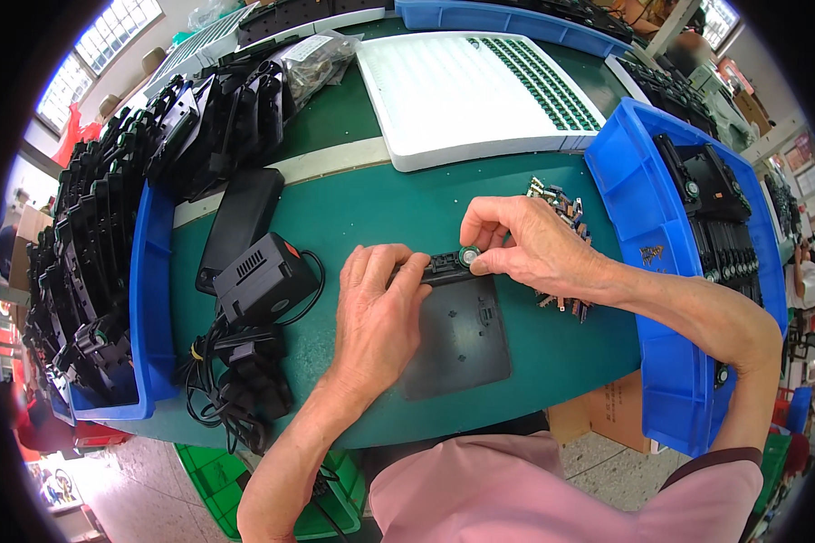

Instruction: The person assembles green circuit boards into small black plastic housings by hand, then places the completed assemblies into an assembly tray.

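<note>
A black plastic housing, with a narrow ribbed upper end and a flat plate below it, lies on the green table in front of me. My left hand is closed on the left end of the ribbed part, fingers bent over it. At the right end, my right hand pinches a small round part with a green rim and a silver face. The part touches the housing; whether it is seated there I cannot tell. Just beyond my right hand lies a heap of small metal and coloured pieces, partly hidden by that hand.
Blue bins with black housings stand at the left and right. A white foam tray holds rows of green parts. Left of my hands are a black box-shaped device and tangled cables. A clear bag lies farther back.
</note>
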`<state>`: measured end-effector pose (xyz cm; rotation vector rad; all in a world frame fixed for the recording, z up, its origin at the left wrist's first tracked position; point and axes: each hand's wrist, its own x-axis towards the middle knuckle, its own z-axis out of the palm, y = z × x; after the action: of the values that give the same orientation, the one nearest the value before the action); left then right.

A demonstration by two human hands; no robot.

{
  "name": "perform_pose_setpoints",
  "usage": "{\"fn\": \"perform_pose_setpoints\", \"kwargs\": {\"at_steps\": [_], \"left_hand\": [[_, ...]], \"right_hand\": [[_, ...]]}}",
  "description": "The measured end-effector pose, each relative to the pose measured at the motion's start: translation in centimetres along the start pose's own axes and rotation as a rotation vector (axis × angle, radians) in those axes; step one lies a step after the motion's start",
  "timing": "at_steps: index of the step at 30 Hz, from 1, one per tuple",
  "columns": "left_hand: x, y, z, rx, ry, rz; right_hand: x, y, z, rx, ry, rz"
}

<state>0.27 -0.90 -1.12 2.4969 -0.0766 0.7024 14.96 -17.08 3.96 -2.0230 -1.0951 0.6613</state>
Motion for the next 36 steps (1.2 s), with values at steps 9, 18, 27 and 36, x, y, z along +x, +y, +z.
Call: {"fn": "perform_pose_setpoints", "kwargs": {"at_steps": [9, 18, 27, 36], "left_hand": [[0.0, 0.1, 0.0, 0.0, -0.012, -0.007], [0.1, 0.1, 0.1, 0.012, -0.005, -0.005], [0.0, 0.1, -0.2, 0.012, -0.029, -0.002], [0.0, 0.1, -0.1, 0.024, -0.036, -0.011]], "right_hand": [[-0.2, -0.3, -0.7, -0.202, -0.008, -0.139], [0.1, 0.3, -0.8, -0.395, -0.02, -0.345], [0.1, 0.1, -0.9, -0.277, -0.033, -0.248], [0.0, 0.2, -0.6, -0.383, -0.018, -0.357]]}}
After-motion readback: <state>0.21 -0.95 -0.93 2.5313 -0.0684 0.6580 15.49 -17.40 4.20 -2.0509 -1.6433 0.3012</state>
